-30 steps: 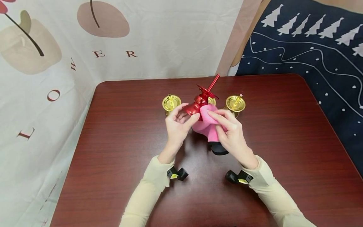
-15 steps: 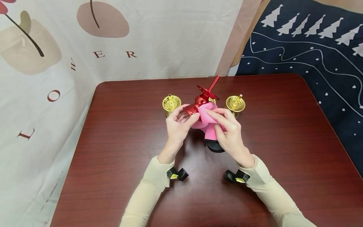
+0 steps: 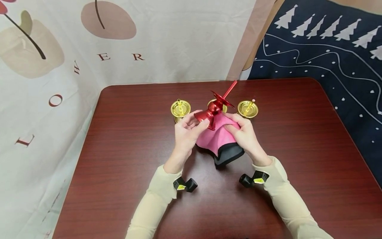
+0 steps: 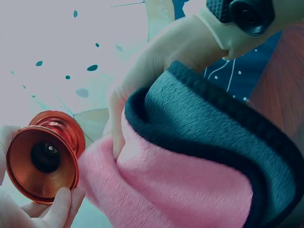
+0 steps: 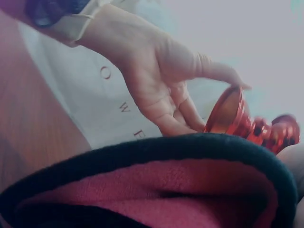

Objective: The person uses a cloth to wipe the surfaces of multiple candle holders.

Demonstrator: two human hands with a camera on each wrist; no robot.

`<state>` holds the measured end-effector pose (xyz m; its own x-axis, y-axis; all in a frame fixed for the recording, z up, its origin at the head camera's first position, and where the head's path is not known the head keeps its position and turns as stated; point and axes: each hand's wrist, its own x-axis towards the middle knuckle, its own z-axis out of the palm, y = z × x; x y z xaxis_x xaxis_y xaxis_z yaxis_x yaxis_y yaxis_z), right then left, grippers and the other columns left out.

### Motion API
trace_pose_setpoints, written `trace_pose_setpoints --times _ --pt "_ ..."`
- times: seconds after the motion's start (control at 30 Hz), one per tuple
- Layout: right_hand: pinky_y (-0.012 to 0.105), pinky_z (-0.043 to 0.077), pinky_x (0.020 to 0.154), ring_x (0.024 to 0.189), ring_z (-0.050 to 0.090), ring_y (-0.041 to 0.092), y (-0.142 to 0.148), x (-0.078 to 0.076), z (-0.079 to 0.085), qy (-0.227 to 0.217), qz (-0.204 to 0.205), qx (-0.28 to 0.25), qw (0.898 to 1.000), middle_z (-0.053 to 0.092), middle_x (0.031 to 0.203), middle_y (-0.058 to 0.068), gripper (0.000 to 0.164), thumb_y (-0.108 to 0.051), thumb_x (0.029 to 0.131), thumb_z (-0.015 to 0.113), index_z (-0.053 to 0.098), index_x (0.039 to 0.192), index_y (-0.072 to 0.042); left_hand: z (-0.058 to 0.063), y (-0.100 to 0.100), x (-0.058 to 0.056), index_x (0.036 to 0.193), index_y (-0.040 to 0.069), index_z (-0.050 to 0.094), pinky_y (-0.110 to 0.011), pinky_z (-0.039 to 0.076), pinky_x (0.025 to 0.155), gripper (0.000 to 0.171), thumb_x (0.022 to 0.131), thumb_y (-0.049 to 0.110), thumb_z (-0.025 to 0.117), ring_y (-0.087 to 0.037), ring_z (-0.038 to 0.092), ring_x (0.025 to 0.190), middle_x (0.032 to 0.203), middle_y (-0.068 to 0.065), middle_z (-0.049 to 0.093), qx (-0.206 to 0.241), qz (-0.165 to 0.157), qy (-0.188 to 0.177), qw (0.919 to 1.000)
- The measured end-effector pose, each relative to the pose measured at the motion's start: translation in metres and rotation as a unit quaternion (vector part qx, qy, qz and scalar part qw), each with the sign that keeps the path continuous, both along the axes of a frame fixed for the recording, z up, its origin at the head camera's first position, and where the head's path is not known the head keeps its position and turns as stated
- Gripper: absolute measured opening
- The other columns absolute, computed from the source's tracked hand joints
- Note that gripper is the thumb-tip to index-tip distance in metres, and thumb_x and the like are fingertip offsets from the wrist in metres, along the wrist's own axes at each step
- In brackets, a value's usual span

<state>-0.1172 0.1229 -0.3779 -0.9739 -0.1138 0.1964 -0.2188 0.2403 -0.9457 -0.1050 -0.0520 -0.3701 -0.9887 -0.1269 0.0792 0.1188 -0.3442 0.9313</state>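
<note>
A shiny red candle holder (image 3: 215, 109) with a flared base, a dish and a long spike tilts up to the right over the table. My left hand (image 3: 186, 134) grips its base rim; the hollow underside of the red holder (image 4: 66, 180) shows in the left wrist view. My right hand (image 3: 247, 136) pinches a pink cloth (image 3: 215, 136) with a black border and grey reverse, pressing it against the red holder's middle. The cloth hangs below both hands. In the right wrist view the cloth (image 5: 142, 185) covers the lower part, and most of the right hand is out of sight.
Behind the hands stand gold candle holders on the brown table (image 3: 134, 149): one at left (image 3: 180, 109), one at right (image 3: 248, 109), and a middle one (image 3: 224, 108) partly hidden by the red holder. Printed cloths hang behind the table.
The right hand has shifted its hold on the pink cloth, which now spreads wider and shows more of its black border. The red candle holder has moved slightly right; the left hand keeps its grip.
</note>
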Motion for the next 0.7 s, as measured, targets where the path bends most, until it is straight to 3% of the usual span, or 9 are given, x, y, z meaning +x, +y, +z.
trace_pose_setpoints --times 0.13,0.3,0.57,0.7 --pt "0.019 0.046 0.070 0.081 0.056 0.006 -0.001 -0.004 0.000 -0.092 0.007 -0.082 0.992 0.064 0.103 0.008 0.035 0.007 0.082 0.057 0.055 0.116 0.014 0.001 0.002 0.003 0.112 -0.016 0.057 -0.027 0.051 0.081 0.042 0.071 -0.011 0.067 -0.010 0.065 0.084 0.096 -0.016 0.068 -0.019 -0.018 -0.001 0.9997" --pt "0.020 0.048 0.065 0.074 0.058 0.008 0.000 -0.004 0.001 -0.126 0.045 -0.127 0.983 0.064 0.088 -0.008 0.036 0.004 0.084 0.055 0.051 0.117 0.017 0.000 0.001 0.002 0.113 -0.015 0.057 -0.032 0.051 0.083 0.045 0.070 -0.013 0.068 -0.012 0.065 0.085 0.103 -0.024 0.065 -0.039 -0.015 0.019 0.9989" --pt "0.021 0.048 0.070 0.080 0.058 0.010 0.004 0.007 0.006 -0.113 0.069 -0.096 0.987 0.066 0.088 -0.010 0.034 0.003 0.084 0.058 0.055 0.116 0.015 -0.004 -0.006 -0.003 0.115 -0.010 0.059 -0.028 0.051 0.082 0.052 0.066 -0.010 0.076 -0.016 0.063 0.088 0.104 -0.022 0.064 -0.124 0.028 0.048 0.9907" --pt "0.020 0.047 0.074 0.083 0.057 0.010 0.006 0.014 0.013 -0.063 0.061 -0.062 0.994 0.066 0.092 -0.010 0.031 0.005 0.082 0.061 0.060 0.113 0.011 -0.007 -0.012 -0.006 0.115 -0.009 0.059 -0.033 0.051 0.084 0.056 0.063 -0.008 0.080 -0.021 0.062 0.091 0.105 -0.021 0.064 -0.146 0.056 0.069 0.9854"
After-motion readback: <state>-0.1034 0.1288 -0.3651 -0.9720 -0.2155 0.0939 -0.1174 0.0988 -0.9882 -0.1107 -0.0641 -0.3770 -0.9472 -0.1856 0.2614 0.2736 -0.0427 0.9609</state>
